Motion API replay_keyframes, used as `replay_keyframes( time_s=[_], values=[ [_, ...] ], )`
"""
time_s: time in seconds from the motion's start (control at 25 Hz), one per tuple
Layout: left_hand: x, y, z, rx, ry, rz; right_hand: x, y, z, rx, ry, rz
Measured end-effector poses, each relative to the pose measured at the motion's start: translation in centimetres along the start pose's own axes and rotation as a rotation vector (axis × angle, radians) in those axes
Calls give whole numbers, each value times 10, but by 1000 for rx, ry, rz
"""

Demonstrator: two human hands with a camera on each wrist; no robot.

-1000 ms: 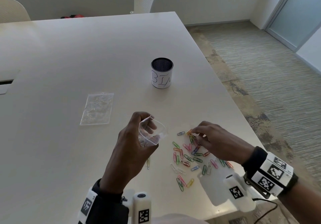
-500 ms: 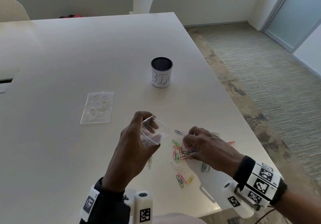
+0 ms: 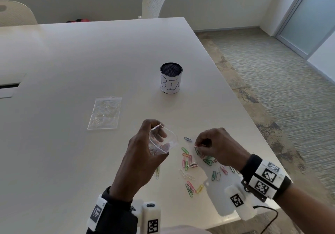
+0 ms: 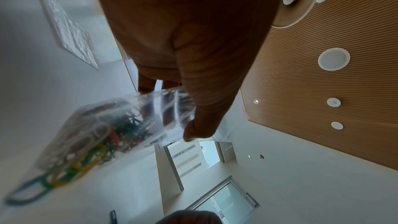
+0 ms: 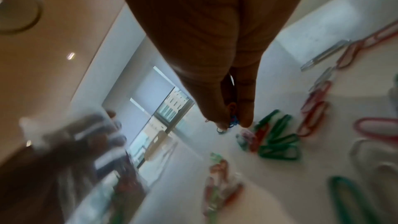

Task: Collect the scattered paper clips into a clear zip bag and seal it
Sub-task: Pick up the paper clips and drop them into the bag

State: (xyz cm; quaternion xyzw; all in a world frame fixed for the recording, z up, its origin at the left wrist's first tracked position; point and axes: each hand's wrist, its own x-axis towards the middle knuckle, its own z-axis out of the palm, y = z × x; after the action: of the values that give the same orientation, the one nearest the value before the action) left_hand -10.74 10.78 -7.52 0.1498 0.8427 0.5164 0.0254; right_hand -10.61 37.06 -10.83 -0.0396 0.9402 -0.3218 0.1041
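White table [image 3: 76, 66] fills most of the head view, w/ a mesh cup [image 3: 171, 78] marked in handwriting standing past the work area and a spare flat clear bag [image 3: 105, 113] lying to the left, well apart from both hands. Left hand [image 3: 139, 154] holds the clear zip bag [image 3: 162, 142] off the table, fingers curled round its upper part, thumb and fingers propping the mouth wide; left wrist view shows a wad of coloured clips already sitting in the bag's bottom. Right hand [image 3: 217, 146] is just right of the bag, thumb and fingertips [image 5: 245, 117] pinched together on a small bunch of clips, red and blue ones showing. Loose paper clips [image 3: 190, 163] lie scattered on the table between and below the hands, approx two dozen, a few under the right wrist. Step in hand, I'd say: mid-collection, a pinch lifted and due for the bag. Next move prob needs the right hand carried over the open mouth and released cleanly w/o snagging the rim; sealing is far off yet.
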Motion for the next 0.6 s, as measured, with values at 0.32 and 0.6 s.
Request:
replay_keyframes(
  time_s=[0.32,0.6],
  values=[
    [3,-4,2,39,-31,5,-12,-84,-48,613,37,-99],
    [8,0,2,39,-22,-19,-4,-124,-41,250,79,-259]
  ],
)
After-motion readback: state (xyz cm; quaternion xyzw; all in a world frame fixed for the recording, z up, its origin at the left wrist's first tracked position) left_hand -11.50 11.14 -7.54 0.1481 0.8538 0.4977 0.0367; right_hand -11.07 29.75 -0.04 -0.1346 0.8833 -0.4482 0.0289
